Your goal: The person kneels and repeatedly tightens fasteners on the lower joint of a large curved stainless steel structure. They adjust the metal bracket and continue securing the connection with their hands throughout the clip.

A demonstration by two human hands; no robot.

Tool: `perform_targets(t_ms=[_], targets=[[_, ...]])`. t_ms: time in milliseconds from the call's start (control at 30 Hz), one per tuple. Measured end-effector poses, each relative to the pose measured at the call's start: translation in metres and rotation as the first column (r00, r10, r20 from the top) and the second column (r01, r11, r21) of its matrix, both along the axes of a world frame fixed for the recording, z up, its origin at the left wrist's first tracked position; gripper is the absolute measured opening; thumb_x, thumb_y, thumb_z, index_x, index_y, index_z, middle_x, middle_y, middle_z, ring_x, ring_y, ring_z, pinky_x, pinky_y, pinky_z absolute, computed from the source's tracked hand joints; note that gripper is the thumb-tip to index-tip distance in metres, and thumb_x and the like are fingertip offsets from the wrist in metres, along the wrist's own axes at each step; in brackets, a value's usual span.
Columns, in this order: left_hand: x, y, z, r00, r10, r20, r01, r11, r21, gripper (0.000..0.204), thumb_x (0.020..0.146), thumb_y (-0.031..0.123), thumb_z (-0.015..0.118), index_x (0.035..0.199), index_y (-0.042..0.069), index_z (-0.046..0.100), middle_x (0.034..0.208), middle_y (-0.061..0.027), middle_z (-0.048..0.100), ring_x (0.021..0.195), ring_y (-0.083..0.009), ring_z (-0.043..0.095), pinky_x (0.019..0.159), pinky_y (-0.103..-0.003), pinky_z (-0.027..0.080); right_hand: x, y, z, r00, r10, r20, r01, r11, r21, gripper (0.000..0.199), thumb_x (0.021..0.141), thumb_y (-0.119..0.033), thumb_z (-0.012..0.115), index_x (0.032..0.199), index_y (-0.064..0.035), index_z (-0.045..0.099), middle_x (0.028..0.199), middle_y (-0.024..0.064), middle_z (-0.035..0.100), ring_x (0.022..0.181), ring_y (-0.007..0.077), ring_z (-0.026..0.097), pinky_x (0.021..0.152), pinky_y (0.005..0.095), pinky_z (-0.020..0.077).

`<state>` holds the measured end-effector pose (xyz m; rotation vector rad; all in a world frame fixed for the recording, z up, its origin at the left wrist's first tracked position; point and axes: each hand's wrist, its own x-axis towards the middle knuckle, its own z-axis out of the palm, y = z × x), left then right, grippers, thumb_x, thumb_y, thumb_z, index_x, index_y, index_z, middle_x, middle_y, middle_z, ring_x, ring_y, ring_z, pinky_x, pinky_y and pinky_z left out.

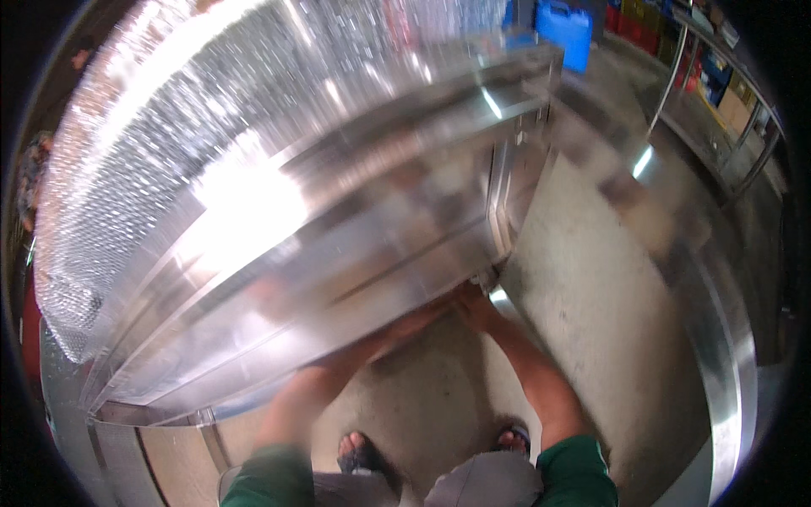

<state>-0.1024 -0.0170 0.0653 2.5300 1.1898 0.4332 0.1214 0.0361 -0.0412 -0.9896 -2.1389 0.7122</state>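
Observation:
A big shiny sheet-metal duct section fills the left and middle of the view, blurred by motion. Its top side has a dimpled, glittering surface. My left hand lies along the duct's lower edge, fingers stretched under it. My right hand grips the same edge at the lower right corner, next to the folded corner seam. Both forearms come up from the bottom of the picture in green sleeves.
Concrete floor lies below and to the right. My sandalled feet stand under the duct. A curved metal strip runs along the right. A metal rack, a blue container and red crates stand at the back.

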Motion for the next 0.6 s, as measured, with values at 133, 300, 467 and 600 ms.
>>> perform_targets(t_ms=[133,300,467,600], targets=[[0.006,-0.003,0.003,1.0,-0.002,0.006,0.002,0.999,-0.051,0.034,0.1,0.02,0.059,0.131,0.005,0.061,0.119,-0.0186,0.068,0.106,-0.0327,0.064,0.094,-0.041,0.052,0.004,0.007,-0.002,0.995,0.089,0.051,-0.085,0.994,-0.075,0.055,0.098,-0.032,0.055,0.142,0.0004,0.048,0.143,0.025,0.049,0.138,0.0429,0.041,0.116,0.051,0.0298],[0.009,0.0,0.002,0.999,0.012,0.03,-0.01,0.997,-0.076,0.032,0.101,0.019,0.058,0.128,0.003,0.062,0.118,-0.0184,0.068,0.105,-0.0312,0.065,0.094,-0.04,0.052,0.008,0.006,0.007,0.98,0.162,0.112,-0.179,0.971,0.161,0.039,0.092,-0.025,0.051,0.12,-0.0005,0.06,0.12,0.0248,0.058,0.113,0.0429,0.055,0.099,0.051,0.0423],[0.016,0.003,0.021,0.995,0.056,0.082,-0.05,0.996,-0.079,0.03,0.102,0.019,0.057,0.126,0.002,0.063,0.117,-0.0181,0.068,0.104,-0.0297,0.065,0.094,-0.039,0.052,-0.025,-0.008,0.03,0.951,-0.171,0.257,0.138,0.98,0.141,0.034,0.088,-0.025,0.055,0.108,0.0011,0.063,0.106,0.0244,0.063,0.103,0.0423,0.059,0.092,0.0531,0.0444],[0.022,-0.004,0.05,0.97,0.152,0.19,-0.139,0.987,-0.078,0.029,0.103,0.018,0.056,0.124,0.0,0.064,0.117,-0.0179,0.068,0.103,-0.0285,0.065,0.094,-0.038,0.052,-0.038,-0.01,0.043,0.931,-0.225,0.289,0.201,0.973,0.11,0.034,0.086,-0.024,0.058,0.105,0.0021,0.067,0.105,0.0258,0.065,0.103,0.041,0.061,0.094,0.0537,0.0445]])
